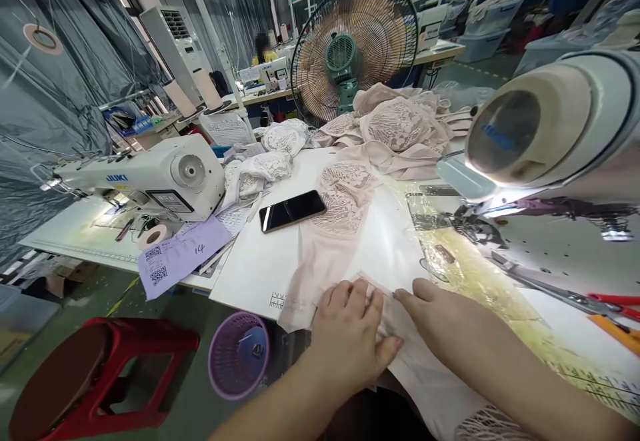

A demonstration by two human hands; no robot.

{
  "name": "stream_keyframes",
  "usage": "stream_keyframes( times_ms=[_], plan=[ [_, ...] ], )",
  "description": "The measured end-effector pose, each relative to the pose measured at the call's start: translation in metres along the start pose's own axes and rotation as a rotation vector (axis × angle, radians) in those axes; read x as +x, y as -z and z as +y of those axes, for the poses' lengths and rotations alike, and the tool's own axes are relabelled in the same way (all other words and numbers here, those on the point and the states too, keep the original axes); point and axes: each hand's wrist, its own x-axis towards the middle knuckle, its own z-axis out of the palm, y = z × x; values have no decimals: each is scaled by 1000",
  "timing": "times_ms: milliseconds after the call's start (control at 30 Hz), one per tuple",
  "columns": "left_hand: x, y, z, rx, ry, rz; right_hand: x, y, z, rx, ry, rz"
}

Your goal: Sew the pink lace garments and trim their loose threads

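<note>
A pale pink lace bra piece (343, 208) lies across the white table, its sheer fabric running down toward the front edge and over it. My left hand (350, 334) rests flat on the fabric near that edge, fingers stretched forward and thumb apart. Just to its right, my right hand (440, 318) is closed with its fingertips at the fabric. A small dark tip shows at its index finger; whatever is inside the fingers is hidden. A black phone (293, 211) lies beside the lace. More lace (493, 424) hangs below my right forearm.
At right stands a sewing machine (540, 114) with its lamp lit, red-handled scissors (575, 294) near it. Another sewing machine (150, 174) is at left. Pink bra pieces (400, 124) are heaped behind, before a fan (355, 41). A purple basket (239, 354) and red stool (145, 374) stand below.
</note>
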Motion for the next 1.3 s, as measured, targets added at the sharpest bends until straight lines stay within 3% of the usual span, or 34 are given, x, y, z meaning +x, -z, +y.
stream_keyframes(
  times_ms=[133,267,367,467,633,867,1300],
  plan=[
    [2,3,0,1,-9,-37,-24,-6,11,-13,-42,-31],
    [7,7,-2,3,-22,-101,-48,-15,13,285,-117,219],
    [10,9,-2,25,-140,-112,-55,-21,12,460,-173,350],
    [10,9,3,36,-257,-136,-51,-25,16,432,-111,376],
    [4,17,16,-57,-160,-217,-32,-22,22,323,-16,391],
    [11,30,19,-96,-154,-421,-15,-18,9,150,79,416],
    [14,28,20,-100,-137,-488,-15,-21,10,76,119,393]
  ],
)
